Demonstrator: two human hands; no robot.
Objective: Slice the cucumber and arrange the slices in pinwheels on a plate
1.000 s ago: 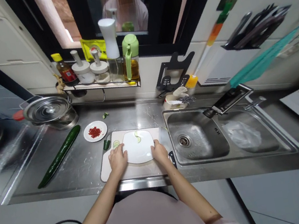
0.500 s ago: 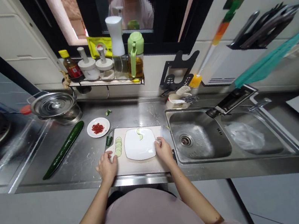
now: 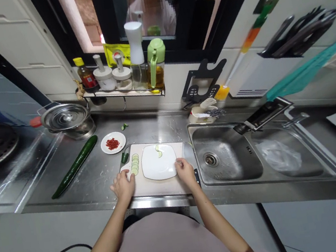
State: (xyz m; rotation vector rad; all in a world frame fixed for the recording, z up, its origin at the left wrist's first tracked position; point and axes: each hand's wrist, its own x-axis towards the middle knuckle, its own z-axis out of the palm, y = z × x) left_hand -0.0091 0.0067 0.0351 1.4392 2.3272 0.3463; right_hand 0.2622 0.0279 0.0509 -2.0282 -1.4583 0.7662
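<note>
A white cutting board (image 3: 162,188) lies on the counter in front of me. On its right part rests a white squarish plate (image 3: 158,166), with a few pale green cucumber slices (image 3: 158,151) near the far edge. My right hand (image 3: 186,172) has its thumb and fingers closed at the plate's right edge. A row of overlapping cucumber slices (image 3: 135,164) runs along the board's left side. Beside their near end is my left hand (image 3: 124,186), fingers apart and thumb by the lowest slice. A dark green cucumber end (image 3: 124,157) lies at the board's far left corner.
A whole cucumber (image 3: 75,167) and a small plate (image 3: 114,151) of chopped red pieces (image 3: 112,143) are to the left. Behind them stands a lidded steel pot (image 3: 79,125). The sink (image 3: 230,171) adjoins on the right. A rack (image 3: 124,93) holds bottles and jars.
The whole view has shifted slightly as my head moved. Both hands, the plate and the cucumber slices keep about the same places relative to one another.
</note>
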